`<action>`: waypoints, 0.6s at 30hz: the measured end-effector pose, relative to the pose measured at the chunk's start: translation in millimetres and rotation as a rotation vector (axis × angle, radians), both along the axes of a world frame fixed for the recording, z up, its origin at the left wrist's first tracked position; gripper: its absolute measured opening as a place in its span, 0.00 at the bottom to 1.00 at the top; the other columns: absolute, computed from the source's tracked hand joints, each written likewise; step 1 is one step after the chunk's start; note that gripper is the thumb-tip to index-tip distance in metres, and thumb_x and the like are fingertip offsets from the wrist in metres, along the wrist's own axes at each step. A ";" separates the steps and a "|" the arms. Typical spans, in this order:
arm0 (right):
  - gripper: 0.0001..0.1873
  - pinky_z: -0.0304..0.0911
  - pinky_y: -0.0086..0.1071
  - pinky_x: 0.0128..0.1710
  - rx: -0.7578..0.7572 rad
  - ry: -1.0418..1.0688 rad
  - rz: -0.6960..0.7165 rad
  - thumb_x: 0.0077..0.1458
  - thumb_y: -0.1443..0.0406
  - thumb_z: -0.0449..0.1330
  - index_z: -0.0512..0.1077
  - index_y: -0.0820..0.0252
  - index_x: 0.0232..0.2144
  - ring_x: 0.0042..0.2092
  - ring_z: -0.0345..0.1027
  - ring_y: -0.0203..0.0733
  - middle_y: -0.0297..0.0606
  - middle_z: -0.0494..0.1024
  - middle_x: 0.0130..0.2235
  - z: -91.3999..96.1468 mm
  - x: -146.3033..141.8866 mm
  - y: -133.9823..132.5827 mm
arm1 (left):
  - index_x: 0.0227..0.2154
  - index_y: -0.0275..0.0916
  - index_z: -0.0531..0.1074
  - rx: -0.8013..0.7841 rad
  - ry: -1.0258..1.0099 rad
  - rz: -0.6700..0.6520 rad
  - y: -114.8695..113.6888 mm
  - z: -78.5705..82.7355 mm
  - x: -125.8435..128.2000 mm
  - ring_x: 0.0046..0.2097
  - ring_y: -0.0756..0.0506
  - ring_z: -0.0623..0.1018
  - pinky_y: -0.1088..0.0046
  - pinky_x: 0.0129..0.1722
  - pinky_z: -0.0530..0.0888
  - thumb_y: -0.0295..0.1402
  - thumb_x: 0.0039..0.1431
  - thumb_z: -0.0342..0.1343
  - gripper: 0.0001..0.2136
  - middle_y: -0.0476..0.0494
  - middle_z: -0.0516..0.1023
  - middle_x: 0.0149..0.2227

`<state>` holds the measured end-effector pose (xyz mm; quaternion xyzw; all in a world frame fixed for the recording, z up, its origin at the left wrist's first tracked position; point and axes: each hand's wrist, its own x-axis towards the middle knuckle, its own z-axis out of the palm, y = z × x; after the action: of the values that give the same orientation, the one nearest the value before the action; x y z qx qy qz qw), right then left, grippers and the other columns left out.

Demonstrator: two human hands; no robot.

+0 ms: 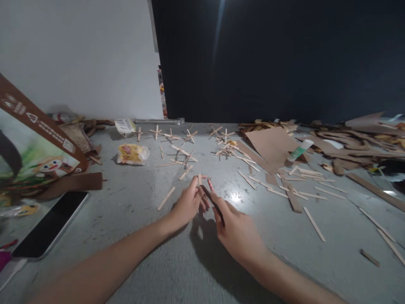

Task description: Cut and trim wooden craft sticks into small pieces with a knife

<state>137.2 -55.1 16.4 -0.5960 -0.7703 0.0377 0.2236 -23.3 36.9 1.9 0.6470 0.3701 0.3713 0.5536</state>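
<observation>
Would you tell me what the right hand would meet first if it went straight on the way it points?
Most likely the left hand, which pinches a popsicle stick just ahead of the right hand; they look nearly touching, though depth is unclear.

Home craft floor: sticks [314,224], cardboard [272,145]

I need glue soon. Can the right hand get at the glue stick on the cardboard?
Likely yes: the glue stick lies uncovered on the cardboard, beyond the right hand, only loose sticks between.
</observation>
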 end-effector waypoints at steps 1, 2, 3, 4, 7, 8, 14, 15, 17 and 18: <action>0.31 0.59 0.29 0.26 -0.006 0.012 0.002 0.63 0.73 0.49 0.65 0.59 0.67 0.31 0.77 0.43 0.45 0.82 0.40 -0.4 -0.2 -0.3 | 0.56 0.40 0.65 0.010 0.017 0.000 -0.2 0.9 0.0 0.22 0.49 0.76 0.75 0.23 0.73 0.37 0.71 0.48 0.15 0.52 0.75 0.23; 0.30 0.60 0.29 0.26 -0.008 0.028 0.003 0.63 0.73 0.49 0.66 0.59 0.66 0.31 0.77 0.43 0.45 0.82 0.40 -0.6 -0.4 -0.6 | 0.56 0.40 0.65 0.020 0.033 0.005 -0.4 1.6 0.0 0.21 0.49 0.75 0.76 0.23 0.72 0.36 0.71 0.48 0.14 0.53 0.74 0.22; 0.30 0.61 0.29 0.27 -0.004 0.048 0.004 0.63 0.73 0.48 0.66 0.60 0.66 0.30 0.77 0.43 0.46 0.82 0.40 -0.6 -0.6 -0.9 | 0.55 0.40 0.65 0.027 0.048 0.013 -0.7 2.1 0.0 0.20 0.49 0.74 0.76 0.22 0.70 0.34 0.70 0.48 0.14 0.54 0.73 0.21; 0.30 0.62 0.29 0.27 0.001 0.071 0.009 0.63 0.73 0.48 0.66 0.61 0.66 0.30 0.77 0.43 0.46 0.82 0.40 -0.1 -0.9 -1.2 | 0.54 0.40 0.66 0.029 0.060 0.023 -1.1 2.0 0.1 0.20 0.49 0.73 0.77 0.21 0.69 0.33 0.68 0.48 0.13 0.55 0.72 0.20; 0.29 0.63 0.29 0.29 -0.001 0.156 0.034 0.64 0.72 0.47 0.67 0.62 0.65 0.30 0.77 0.43 0.47 0.83 0.39 4.9 -1.8 -1.4 | 0.52 0.41 0.67 0.014 0.073 0.052 -2.6 -0.7 0.7 0.19 0.50 0.72 0.77 0.19 0.65 0.30 0.65 0.50 0.14 0.55 0.71 0.20; 0.28 0.63 0.29 0.29 -0.009 0.184 0.038 0.64 0.72 0.47 0.67 0.62 0.64 0.29 0.76 0.42 0.47 0.83 0.39 7.3 -2.2 -1.2 | 0.52 0.42 0.66 0.011 0.073 0.057 -3.1 -2.1 1.0 0.18 0.49 0.71 0.77 0.19 0.64 0.30 0.64 0.50 0.14 0.55 0.72 0.20; 0.26 0.59 0.29 0.27 -0.037 0.219 0.011 0.63 0.72 0.47 0.68 0.62 0.61 0.29 0.76 0.44 0.48 0.84 0.38 10.0 -7.4 -1.7 | 0.51 0.42 0.63 0.033 0.044 0.050 -5.0 -6.6 2.8 0.17 0.49 0.71 0.76 0.18 0.66 0.28 0.61 0.51 0.15 0.56 0.73 0.18; 0.28 0.57 0.29 0.26 -0.025 0.183 0.005 0.62 0.73 0.48 0.67 0.62 0.62 0.29 0.76 0.44 0.48 0.84 0.39 8.7 -8.9 -2.0 | 0.51 0.42 0.62 0.024 0.041 0.049 -4.7 -6.8 3.1 0.17 0.49 0.71 0.76 0.18 0.66 0.29 0.61 0.51 0.15 0.57 0.72 0.18; 0.31 0.52 0.30 0.25 -0.020 0.073 0.003 0.58 0.75 0.49 0.66 0.62 0.64 0.28 0.74 0.43 0.48 0.83 0.40 9.8 -12.0 -1.4 | 0.51 0.42 0.62 -0.002 0.017 0.050 -3.2 -7.7 4.0 0.17 0.49 0.72 0.77 0.17 0.65 0.32 0.62 0.52 0.14 0.58 0.71 0.18; 0.32 0.50 0.30 0.25 -0.035 0.008 0.004 0.57 0.75 0.50 0.66 0.61 0.64 0.27 0.73 0.42 0.47 0.83 0.40 13.6 -13.4 0.0 | 0.50 0.42 0.62 -0.020 -0.011 0.057 -1.9 -8.5 4.8 0.17 0.49 0.72 0.77 0.17 0.65 0.33 0.62 0.54 0.14 0.58 0.71 0.18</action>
<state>123.8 -55.2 30.0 -0.5980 -0.7700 0.0540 0.2159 -18.5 35.0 -6.7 0.6287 0.3890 0.3866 0.5513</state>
